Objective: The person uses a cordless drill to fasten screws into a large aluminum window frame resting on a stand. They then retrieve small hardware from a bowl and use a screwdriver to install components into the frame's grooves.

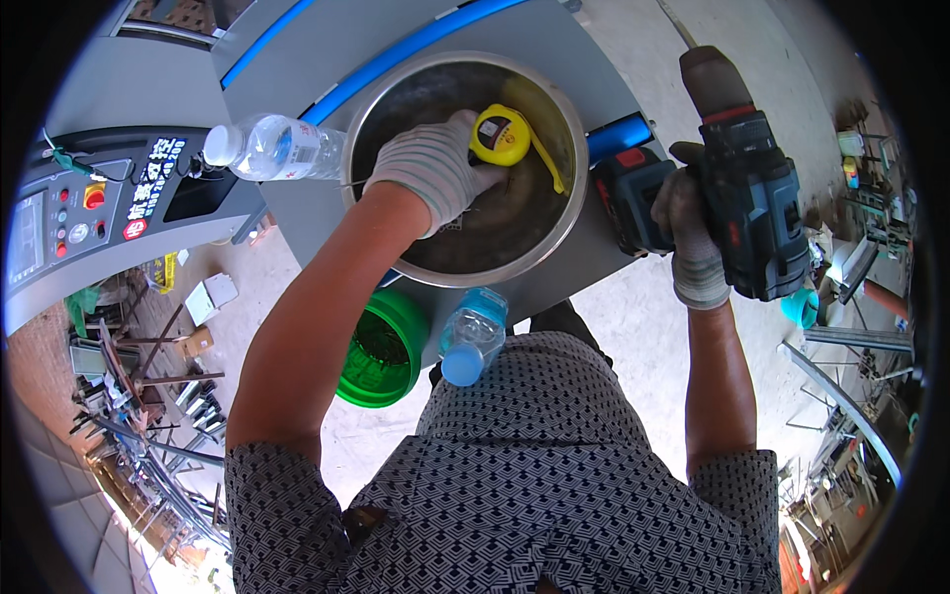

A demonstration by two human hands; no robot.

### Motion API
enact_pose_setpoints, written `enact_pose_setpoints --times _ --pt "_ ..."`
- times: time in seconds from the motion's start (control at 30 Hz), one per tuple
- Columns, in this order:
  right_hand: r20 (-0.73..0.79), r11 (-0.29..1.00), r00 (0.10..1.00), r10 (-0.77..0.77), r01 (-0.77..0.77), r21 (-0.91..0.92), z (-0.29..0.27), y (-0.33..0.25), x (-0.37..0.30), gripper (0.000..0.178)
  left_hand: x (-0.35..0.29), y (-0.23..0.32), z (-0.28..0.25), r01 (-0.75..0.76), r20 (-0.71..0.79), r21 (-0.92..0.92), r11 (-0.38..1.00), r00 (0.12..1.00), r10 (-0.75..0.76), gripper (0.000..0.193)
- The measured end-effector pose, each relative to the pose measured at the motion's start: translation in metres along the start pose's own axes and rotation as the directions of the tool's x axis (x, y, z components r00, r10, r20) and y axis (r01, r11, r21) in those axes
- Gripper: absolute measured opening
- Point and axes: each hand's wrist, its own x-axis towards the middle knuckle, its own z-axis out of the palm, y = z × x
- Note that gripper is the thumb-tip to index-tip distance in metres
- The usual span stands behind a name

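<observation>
A yellow tape measure (502, 136) with a yellow strap is over the inside of a round metal bowl (569, 223). My left hand (426, 170), in a striped whitish glove, reaches over the bowl's near left rim and grips the tape measure from its left side. Its fingertips are partly hidden. My right hand (688, 233), gloved too with darkened fingers, is wrapped round the handle of a black cordless drill (747, 178). The drill is held up to the right of the bowl, its long bit pointing away from me and its battery (631, 198) to the left.
A clear bottle (282, 147) with a white cap stands left of the bowl. Nearer me are a green tub (381, 351) and a blue-capped bottle (475, 337). At left is a machine control panel (74, 213). Metal stock (861, 342) clutters the right side.
</observation>
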Motion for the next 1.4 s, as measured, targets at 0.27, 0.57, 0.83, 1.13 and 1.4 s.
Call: enact_pose_setpoints --times 0.27,0.57,0.83,1.13,1.4 --pt "-0.018 0.999 1.0 -0.014 0.013 -0.051 0.005 -0.004 0.001 0.036 -0.014 -0.035 -0.012 -0.141 -0.321 -0.384 0.913 0.947 0.012 0.072" --pt "-0.022 0.998 1.0 -0.008 0.007 -0.055 0.002 -0.004 -0.003 0.036 -0.024 -0.051 -0.018 -0.152 -0.349 -0.629 0.762 0.932 -0.102 0.066" --pt "-0.014 1.0 1.0 -0.003 0.003 -0.024 0.002 -0.001 -0.003 0.04 -0.035 -0.04 -0.007 -0.071 -0.297 -0.399 0.914 0.953 -0.056 0.075" --pt "0.031 0.992 0.997 -0.071 0.074 -0.104 0.002 -0.004 -0.003 0.041 -0.033 -0.04 0.004 -0.133 -0.329 -0.429 0.893 0.944 -0.018 0.065" --pt "0.026 0.985 0.995 -0.1 0.103 -0.142 0.002 -0.004 -0.002 0.042 -0.074 -0.033 -0.029 -0.126 -0.201 -0.839 0.53 0.976 -0.086 0.039"
